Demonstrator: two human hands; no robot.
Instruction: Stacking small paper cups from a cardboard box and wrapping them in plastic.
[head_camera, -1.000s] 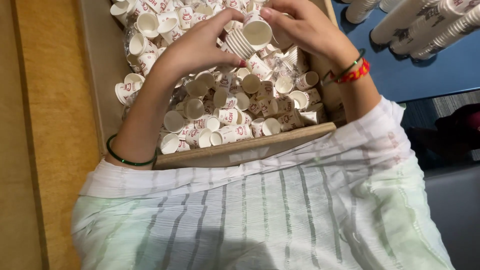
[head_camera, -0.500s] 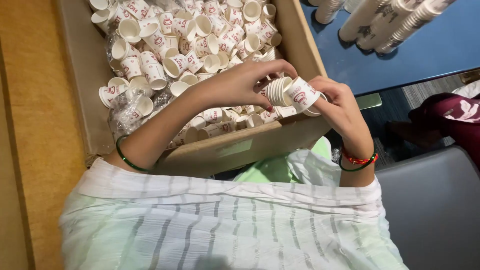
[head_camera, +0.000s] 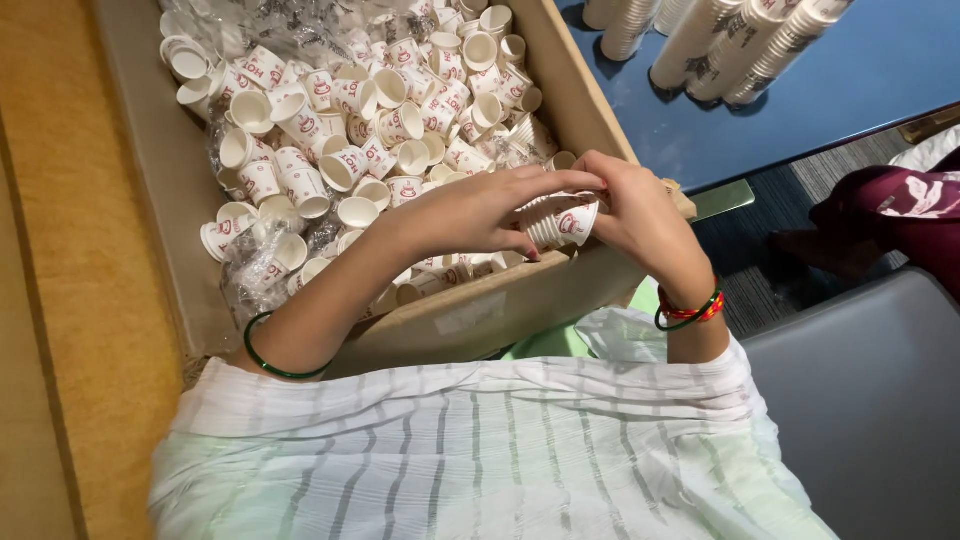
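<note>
A short stack of small white paper cups with red print (head_camera: 560, 222) lies on its side between both hands, over the near right corner of a cardboard box (head_camera: 500, 305). My left hand (head_camera: 470, 210) grips the stack from the left, fingers stretched across its top. My right hand (head_camera: 640, 215) closes on the stack's right end. Several loose cups of the same kind (head_camera: 360, 130) fill the box, some among crumpled clear plastic wrap (head_camera: 250, 270). A green bangle sits on my left wrist, red and green ones on my right.
Tall stacks of nested cups (head_camera: 720, 40) lie on a blue table (head_camera: 800, 100) at the upper right. A wooden surface (head_camera: 70, 250) runs along the left. A grey seat (head_camera: 860, 400) is at the lower right, with someone's dark red garment (head_camera: 900, 210) beyond it.
Both hands have brought the stack of cups from over the middle of the box down to its near right corner. The view has shifted, showing more of the box.
</note>
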